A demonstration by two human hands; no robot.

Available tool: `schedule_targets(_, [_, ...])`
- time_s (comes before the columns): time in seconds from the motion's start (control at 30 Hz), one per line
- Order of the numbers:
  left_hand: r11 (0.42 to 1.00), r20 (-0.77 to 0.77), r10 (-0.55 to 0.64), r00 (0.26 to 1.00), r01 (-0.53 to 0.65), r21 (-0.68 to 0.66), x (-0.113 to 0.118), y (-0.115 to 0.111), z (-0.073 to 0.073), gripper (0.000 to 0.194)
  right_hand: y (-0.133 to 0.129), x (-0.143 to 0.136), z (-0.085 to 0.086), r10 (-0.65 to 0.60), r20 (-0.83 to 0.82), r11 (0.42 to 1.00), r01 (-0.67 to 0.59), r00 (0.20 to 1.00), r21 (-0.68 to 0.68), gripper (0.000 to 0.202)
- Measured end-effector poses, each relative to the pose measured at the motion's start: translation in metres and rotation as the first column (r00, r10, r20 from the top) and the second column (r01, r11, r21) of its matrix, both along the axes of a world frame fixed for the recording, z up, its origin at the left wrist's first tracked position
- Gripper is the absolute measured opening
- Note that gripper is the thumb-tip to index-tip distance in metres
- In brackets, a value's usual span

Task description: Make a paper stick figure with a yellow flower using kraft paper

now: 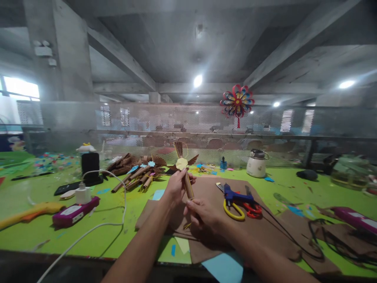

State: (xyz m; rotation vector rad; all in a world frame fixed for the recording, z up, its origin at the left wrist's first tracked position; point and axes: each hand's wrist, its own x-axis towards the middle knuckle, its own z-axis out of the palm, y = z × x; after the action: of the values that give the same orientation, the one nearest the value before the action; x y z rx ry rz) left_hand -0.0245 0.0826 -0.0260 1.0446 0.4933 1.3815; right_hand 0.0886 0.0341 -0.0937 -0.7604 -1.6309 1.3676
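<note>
- Head view: a person's left hand (176,185) closes around a brown paper roll (189,189), its fanned top (178,149) raised above the thumb; a pale yellow paper flower (182,164) sits just below the fan.
- Right hand (203,214) meets the roll's lower end, fingers curled; whether they pinch the paper or the yellow strand (187,226) just below cannot be told.
- Roll and hands are above a brown paper sheet (218,245) on a bright green table (103,247); on the sheet, to the right, lie a blue glue gun (235,195), yellow-handled scissors (235,212) and red handles (253,211), close together.
- Behind the left hand, more brown paper pieces (138,179) lie heaped; farther left, a purple power strip (75,214) bears a white plug (83,195).
- Beyond the sheet stand a small blue bottle (223,164) and a white flask (256,164); a red-edged flower decoration (237,101) hangs above.
</note>
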Motion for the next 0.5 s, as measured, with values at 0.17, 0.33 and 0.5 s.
schedule_targets(0.17, [1.0,0.001,0.021,1.0,-0.021,-0.003,0.0,-0.003,0.008,0.013,0.004,0.0,-0.004,0.059,-0.026,0.998,-0.059,0.998,-0.028,0.052])
schedule_targets(0.33, [1.0,-0.026,0.031,0.999,-0.031,0.008,-0.001,0.0,0.012,0.01,0.003,0.0,-0.004,0.061,0.003,0.998,-0.061,0.998,-0.022,0.055])
schedule_targets(0.5, [0.999,-0.007,0.008,1.0,-0.007,0.051,-0.001,0.003,0.012,0.005,0.004,-0.002,-0.007,0.048,0.023,0.998,-0.047,0.999,-0.045,0.057])
